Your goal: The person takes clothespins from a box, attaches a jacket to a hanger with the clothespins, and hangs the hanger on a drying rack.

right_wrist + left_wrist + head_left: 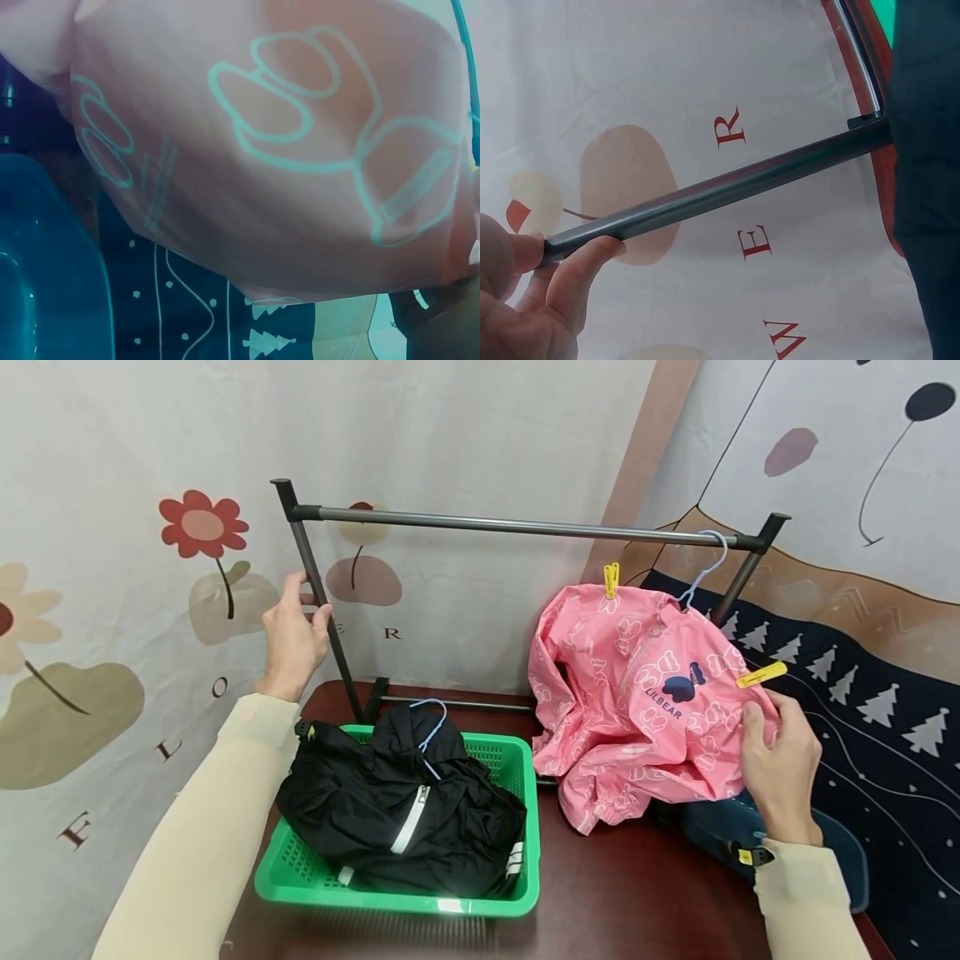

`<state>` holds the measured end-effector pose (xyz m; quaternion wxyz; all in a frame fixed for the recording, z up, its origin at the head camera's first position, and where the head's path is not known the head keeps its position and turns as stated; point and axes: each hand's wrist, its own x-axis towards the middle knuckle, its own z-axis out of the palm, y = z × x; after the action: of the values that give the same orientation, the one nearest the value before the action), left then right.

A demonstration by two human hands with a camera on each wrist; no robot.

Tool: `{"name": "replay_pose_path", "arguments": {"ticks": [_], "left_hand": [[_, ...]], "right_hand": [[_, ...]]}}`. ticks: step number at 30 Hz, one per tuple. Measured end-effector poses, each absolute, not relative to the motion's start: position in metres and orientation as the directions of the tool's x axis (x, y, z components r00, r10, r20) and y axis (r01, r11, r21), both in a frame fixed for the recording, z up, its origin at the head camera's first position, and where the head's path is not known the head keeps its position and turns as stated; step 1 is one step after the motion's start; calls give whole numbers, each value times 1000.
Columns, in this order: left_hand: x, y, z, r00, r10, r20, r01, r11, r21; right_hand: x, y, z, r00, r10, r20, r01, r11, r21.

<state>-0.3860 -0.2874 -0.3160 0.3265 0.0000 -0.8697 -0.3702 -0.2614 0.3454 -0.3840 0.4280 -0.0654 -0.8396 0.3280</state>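
At the left, my left hand (294,639) grips the slanting dark post (720,186) of a clothes rack, thumb on one side and fingers on the other. My right hand (783,756) pinches the right edge of a pink child's jacket (600,693) printed with white bear outlines. The jacket hangs on a light blue hanger (708,568) hooked over the right end of the rack's rail (487,525). One yellow clothespin (611,579) stands up from its left shoulder; another yellow clothespin (761,675) is clipped just above my right hand. Pink cloth (300,202) fills most of the right wrist view.
A green basket (529,860) on the dark red table (637,893) holds a black jacket (360,827) with a blue hanger (437,735) in its collar. Behind the right hand stands a blue basin (847,860). A printed curtain (465,427) hangs behind the rack.
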Motion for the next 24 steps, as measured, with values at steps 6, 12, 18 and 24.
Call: {"name": "replay_pose_path", "arguments": {"ticks": [6, 12, 18, 24], "left_hand": [[-386, -287, -316, -783, -247, 570, 242, 725, 645], [-387, -287, -317, -787, -252, 563, 236, 721, 652], [-388, -288, -319, -788, -244, 565, 245, 718, 651], [-387, -289, -319, -790, -248, 560, 241, 715, 657]], "right_hand": [[-250, 338, -385, -637, 386, 667, -156, 783, -602], [-239, 334, -388, -644, 351, 680, -194, 785, -589], [-225, 328, -393, -674, 327, 662, -200, 782, -591], [-214, 320, -399, -668, 296, 683, -219, 799, -560]]}}
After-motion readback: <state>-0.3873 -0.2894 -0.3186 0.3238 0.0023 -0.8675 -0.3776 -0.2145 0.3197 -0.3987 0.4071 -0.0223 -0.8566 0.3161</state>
